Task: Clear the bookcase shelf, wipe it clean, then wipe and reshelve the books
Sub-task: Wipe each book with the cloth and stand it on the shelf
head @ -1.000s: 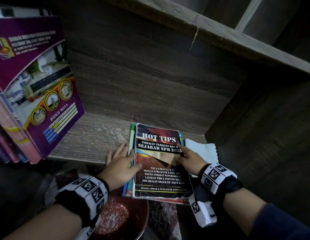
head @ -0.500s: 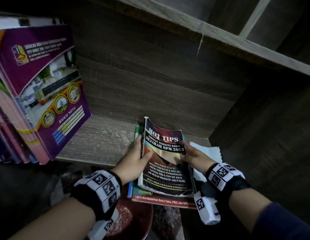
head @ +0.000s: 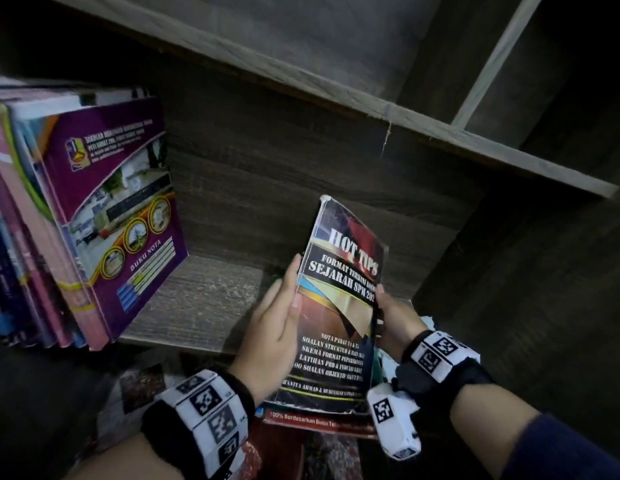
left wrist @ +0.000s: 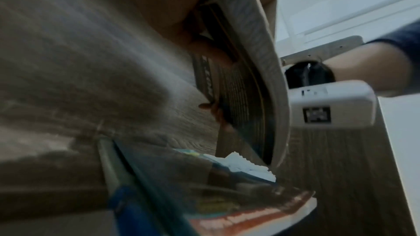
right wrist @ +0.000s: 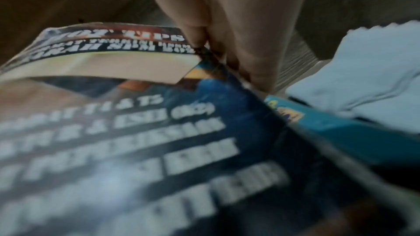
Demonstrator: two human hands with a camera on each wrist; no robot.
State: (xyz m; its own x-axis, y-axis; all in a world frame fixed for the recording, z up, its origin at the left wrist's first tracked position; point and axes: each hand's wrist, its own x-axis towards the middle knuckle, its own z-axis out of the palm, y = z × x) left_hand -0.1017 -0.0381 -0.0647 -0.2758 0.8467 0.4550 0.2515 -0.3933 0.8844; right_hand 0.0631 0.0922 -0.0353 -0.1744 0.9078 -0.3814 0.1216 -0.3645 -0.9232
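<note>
Held tilted upright over the shelf (head: 197, 299) front edge, Hot Tips book (head: 339, 306) gripped by left hand (head: 270, 327) at spine and right hand (head: 396, 322) at fore-edge, long axis pointing away, standing books (head: 93, 216) leftward

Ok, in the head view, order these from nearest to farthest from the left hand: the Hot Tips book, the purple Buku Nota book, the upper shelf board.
1. Hot Tips book: held, just right of the left hand.
2. Purple Buku Nota book: standing at the shelf's left end.
3. Upper shelf board: overhead, up and to the right.
</note>
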